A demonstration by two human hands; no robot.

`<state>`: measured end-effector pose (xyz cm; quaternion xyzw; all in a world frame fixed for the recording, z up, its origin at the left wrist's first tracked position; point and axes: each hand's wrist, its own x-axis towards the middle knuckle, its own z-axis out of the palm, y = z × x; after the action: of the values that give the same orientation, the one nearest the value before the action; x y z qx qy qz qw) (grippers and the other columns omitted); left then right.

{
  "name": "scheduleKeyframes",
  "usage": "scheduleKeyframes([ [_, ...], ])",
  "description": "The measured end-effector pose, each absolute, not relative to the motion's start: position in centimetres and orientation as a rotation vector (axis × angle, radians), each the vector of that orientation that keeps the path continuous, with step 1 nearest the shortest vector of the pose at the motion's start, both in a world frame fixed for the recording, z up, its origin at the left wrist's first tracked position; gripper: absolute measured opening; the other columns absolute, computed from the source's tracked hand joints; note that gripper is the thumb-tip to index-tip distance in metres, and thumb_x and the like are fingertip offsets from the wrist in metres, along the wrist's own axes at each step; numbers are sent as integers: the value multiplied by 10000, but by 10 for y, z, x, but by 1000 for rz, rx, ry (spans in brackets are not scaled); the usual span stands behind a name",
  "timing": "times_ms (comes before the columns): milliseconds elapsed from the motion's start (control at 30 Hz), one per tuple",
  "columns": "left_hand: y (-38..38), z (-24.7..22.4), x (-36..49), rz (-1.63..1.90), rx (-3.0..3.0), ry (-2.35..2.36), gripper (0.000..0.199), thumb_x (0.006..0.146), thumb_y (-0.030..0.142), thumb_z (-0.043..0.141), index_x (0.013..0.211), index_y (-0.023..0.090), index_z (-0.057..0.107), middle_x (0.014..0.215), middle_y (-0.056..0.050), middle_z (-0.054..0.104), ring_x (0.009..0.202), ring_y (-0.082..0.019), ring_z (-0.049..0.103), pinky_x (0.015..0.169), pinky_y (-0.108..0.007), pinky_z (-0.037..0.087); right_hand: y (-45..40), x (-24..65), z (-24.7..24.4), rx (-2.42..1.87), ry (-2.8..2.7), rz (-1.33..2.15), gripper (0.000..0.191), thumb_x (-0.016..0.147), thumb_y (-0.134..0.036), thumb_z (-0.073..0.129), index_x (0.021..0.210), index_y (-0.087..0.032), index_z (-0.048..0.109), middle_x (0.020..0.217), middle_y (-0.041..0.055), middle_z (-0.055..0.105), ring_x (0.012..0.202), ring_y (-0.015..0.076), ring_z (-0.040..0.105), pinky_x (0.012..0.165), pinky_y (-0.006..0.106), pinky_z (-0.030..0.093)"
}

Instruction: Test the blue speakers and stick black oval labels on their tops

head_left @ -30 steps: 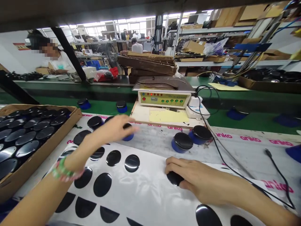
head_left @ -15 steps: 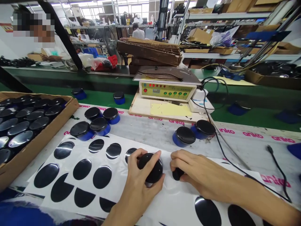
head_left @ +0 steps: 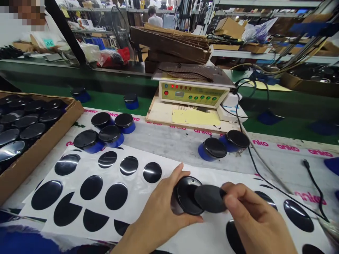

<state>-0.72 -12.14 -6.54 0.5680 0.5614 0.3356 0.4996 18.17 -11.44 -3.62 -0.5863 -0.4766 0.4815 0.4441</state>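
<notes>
My left hand (head_left: 164, 208) is wrapped round a black round housing (head_left: 188, 194), its recessed face tilted toward the right. Between the thumb and fingers of my right hand (head_left: 251, 215) is the edge of a thin black disc (head_left: 210, 198), whose left part overlaps the housing's face. Whether the two touch, I cannot tell. Below both hands lie white sheets (head_left: 144, 192) with black round stickers (head_left: 116, 196), some whole and some partly covered. Two black-topped blue pieces (head_left: 212, 149) stand just behind my hands, and several more (head_left: 109, 135) stand at the left.
A cardboard box (head_left: 60, 130) full of black round pieces is at the left. Behind the sheets, a control box (head_left: 193, 93) with lit buttons sits on a wooden board. A cable (head_left: 254, 164) runs down the right side. Across the green belt, a person (head_left: 155, 17) is in the background.
My right hand has lifted off the sheet with the black disc and turned it to the housing. My left hand has moved right and tilted the housing. The view has shifted slightly downward.
</notes>
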Motion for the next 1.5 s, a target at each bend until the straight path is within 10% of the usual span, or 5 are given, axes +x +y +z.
scheduleKeyframes([
  [767, -122, -68, -8, 933, 1719, 1349, 1055, 658, 271, 844, 1412, 474, 134, 1357, 62, 560, 1218, -196, 555, 1009, -376, 482, -107, 158, -57, -1369, -1419, 1066, 225, 857, -322, 626, 668, -218, 563, 874, 34, 531, 915, 195, 568, 759, 282, 506],
  [1500, -123, -68, -5, 932, 1834, 1414, 950, 710, 347, 804, 1422, 424, 180, 1301, 32, 596, 1147, -196, 600, 988, -359, 507, -112, 145, -49, -1405, -1445, 925, 245, 888, -331, 573, 673, -232, 507, 842, 31, 527, 870, 188, 569, 676, 275, 486],
])
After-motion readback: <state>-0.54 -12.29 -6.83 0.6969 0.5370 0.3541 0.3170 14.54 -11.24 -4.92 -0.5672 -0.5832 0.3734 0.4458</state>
